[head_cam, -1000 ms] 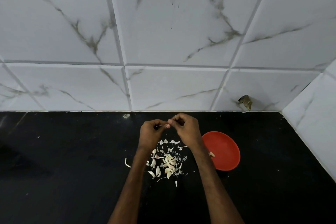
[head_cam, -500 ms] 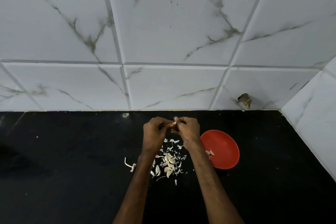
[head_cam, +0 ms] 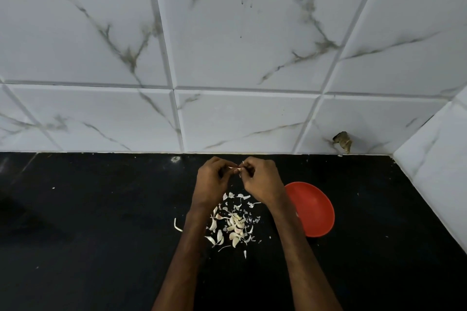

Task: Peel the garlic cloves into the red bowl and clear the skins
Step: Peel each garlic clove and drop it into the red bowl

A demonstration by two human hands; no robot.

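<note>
Black counter point(head_cam: 101, 235) fills the lower half of my head view, and on it the red bowl point(head_cam: 313, 209) sits toward the right, short of the corner where the white, grey-veined tiled wall point(head_cam: 227, 33) meets the side wall point(head_cam: 442, 159).

Left of the bowl and a little farther back, toward the tiled wall, I see both hands raised above the counter with their fingertips meeting. The left hand point(head_cam: 211, 182) and the right hand point(head_cam: 260, 179) are both curled, and between them they pinch a small garlic clove point(head_cam: 236, 168). A pale flake of skin sticks up from it where the fingers meet. The clove is too small for me to tell how much of it is bare.

The right forearm crosses the bowl's left rim and hides that edge, so I cannot tell what lies inside there. The part of the bowl I can see shows only red.

Just left of the bowl, beneath and between the two wrists, a heap point(head_cam: 233, 225) of pale skins and cloves lies scattered on the counter. Farther left of the bowl, beyond the left forearm, one curved strip of skin point(head_cam: 177, 225) lies apart from the heap.

Behind the bowl, low on the tiled wall, I can see a ragged hole point(head_cam: 343, 141) broken into one tile.
</note>
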